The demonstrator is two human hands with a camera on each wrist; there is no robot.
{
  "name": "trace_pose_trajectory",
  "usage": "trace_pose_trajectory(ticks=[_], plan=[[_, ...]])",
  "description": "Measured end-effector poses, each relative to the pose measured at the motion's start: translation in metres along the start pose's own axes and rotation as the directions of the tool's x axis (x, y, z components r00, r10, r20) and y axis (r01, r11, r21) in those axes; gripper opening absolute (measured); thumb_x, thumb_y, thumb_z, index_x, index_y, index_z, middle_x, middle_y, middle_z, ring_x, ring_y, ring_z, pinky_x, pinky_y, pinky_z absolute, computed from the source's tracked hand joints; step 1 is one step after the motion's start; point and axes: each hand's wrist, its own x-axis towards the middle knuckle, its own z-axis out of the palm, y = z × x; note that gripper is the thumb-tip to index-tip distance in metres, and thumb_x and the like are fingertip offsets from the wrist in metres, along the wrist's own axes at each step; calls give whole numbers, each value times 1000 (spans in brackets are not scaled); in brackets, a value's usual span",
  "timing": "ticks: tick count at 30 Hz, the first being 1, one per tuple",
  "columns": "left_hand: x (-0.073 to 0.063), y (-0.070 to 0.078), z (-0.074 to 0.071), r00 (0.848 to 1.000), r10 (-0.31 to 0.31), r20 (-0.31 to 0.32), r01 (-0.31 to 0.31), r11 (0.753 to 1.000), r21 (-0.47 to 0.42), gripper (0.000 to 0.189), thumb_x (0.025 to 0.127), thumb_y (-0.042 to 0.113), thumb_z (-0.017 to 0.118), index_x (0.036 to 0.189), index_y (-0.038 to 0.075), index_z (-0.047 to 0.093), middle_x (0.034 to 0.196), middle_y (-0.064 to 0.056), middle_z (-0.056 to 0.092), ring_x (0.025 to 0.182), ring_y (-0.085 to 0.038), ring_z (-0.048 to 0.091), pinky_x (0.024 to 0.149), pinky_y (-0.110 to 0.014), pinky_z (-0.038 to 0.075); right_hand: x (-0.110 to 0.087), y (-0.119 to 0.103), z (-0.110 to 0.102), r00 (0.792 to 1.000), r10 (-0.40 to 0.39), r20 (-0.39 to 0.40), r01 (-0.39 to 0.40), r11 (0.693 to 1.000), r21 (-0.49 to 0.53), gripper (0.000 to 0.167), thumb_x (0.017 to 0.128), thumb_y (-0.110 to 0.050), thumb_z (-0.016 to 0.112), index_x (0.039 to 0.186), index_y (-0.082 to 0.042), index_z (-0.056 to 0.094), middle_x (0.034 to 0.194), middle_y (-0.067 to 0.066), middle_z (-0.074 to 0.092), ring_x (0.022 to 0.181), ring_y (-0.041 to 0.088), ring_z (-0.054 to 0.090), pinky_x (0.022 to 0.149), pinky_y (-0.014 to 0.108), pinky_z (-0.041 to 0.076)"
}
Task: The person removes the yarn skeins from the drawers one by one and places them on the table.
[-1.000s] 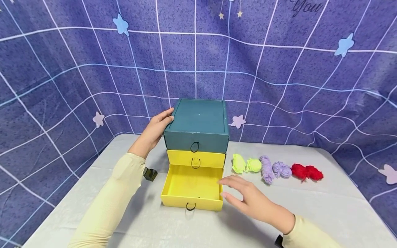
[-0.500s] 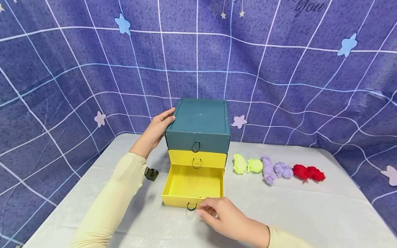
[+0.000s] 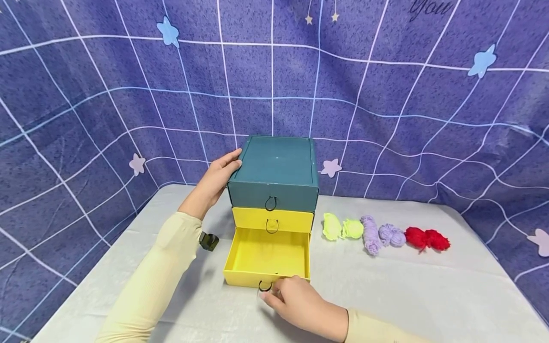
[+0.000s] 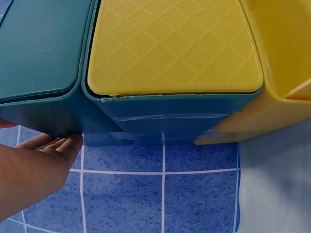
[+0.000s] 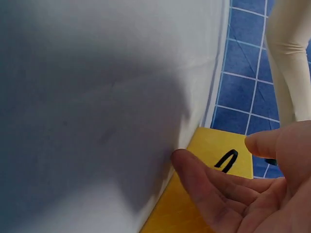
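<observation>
A stacked drawer unit stands mid-table, with a teal top section (image 3: 274,164), a yellow middle drawer (image 3: 250,219) and a yellow bottom drawer (image 3: 240,277) pulled out. Nothing but a tiny dark speck shows inside the bottom drawer. My left hand (image 3: 212,183) rests against the upper left side of the teal section, fingers extended. At the bottom drawer's front is my right hand (image 3: 302,305), beside the black loop pull (image 3: 265,290). In the right wrist view, thumb and fingers are apart, with the loop pull (image 5: 234,155) visible beyond the gap between them.
To the right of the unit, yarn bundles lie in a row: neon yellow (image 3: 331,226), lilac (image 3: 371,236) and red (image 3: 426,239). A white cloth (image 3: 386,286) covers the table. Behind hangs a purple grid-patterned curtain (image 3: 274,71).
My right hand has moved left from the bottom drawer's right side to its front, close to the loop pull. The left hand stays on the unit, and the drawer has not visibly moved.
</observation>
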Motion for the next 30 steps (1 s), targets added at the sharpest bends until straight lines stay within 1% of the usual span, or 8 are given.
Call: trace_pose_trajectory(ticks=[5, 7, 11, 14, 18, 24, 30], plan=[[-1, 1, 0, 1000, 5, 9, -5, 1000, 7, 53, 103, 21, 43, 154, 19, 26, 159, -2, 19, 144, -20, 21, 116, -38, 23, 3, -1, 3, 1000, 20, -20, -21, 998, -61, 48, 97, -40, 56, 53, -21, 48, 41, -17, 33, 37, -2, 31, 40, 17, 30], [-1, 1, 0, 1000, 4, 9, -4, 1000, 11, 53, 103, 22, 43, 154, 19, 26, 159, -2, 18, 144, -20, 20, 116, -38, 23, 4, 0, 4, 999, 22, -30, -24, 997, -76, 49, 96, -39, 57, 52, -21, 46, 41, -16, 32, 36, -2, 30, 39, 17, 30], [0, 0, 0, 1000, 4, 7, -4, 1000, 12, 53, 103, 22, 43, 154, 20, 27, 159, -2, 18, 144, -19, 19, 116, -38, 22, 9, 3, 4, 998, 4, -61, -10, 994, -105, 43, 95, -36, 60, 56, -20, 51, 44, -16, 36, 38, -2, 33, 40, 16, 31], [0, 0, 0, 1000, 1, 8, -1, 1000, 9, 53, 103, 22, 43, 154, 20, 26, 159, -2, 19, 144, -19, 20, 116, -38, 22, 13, 7, 3, 996, -18, -91, 7, 992, -125, 37, 95, -33, 62, 62, -17, 57, 49, -15, 41, 41, -2, 36, 42, 16, 33], [0, 0, 0, 1000, 2, 8, -2, 1000, 2, 54, 103, 21, 43, 154, 19, 26, 159, -3, 19, 144, -20, 21, 116, -38, 23, 20, 10, 0, 990, -52, -132, 28, 984, -176, 30, 94, -28, 64, 67, -13, 62, 54, -12, 44, 43, -1, 38, 43, 16, 34], [1, -1, -1, 1000, 8, -1, -8, 1000, -6, 53, 103, 21, 44, 153, 19, 28, 159, -3, 21, 143, -20, 23, 115, -38, 25, 33, 19, 1, 976, -86, -199, 27, 959, -283, 29, 92, -25, 66, 68, -11, 58, 52, -8, 38, 44, 2, 35, 42, 18, 32], [1, -2, 0, 1000, 3, -4, -3, 1000, -4, 53, 103, 21, 44, 153, 20, 27, 159, -4, 20, 143, -20, 23, 115, -38, 25, 45, 30, 2, 972, -81, -222, 6, 947, -322, 29, 91, -22, 66, 66, -12, 53, 51, -8, 33, 42, 3, 33, 41, 19, 31]])
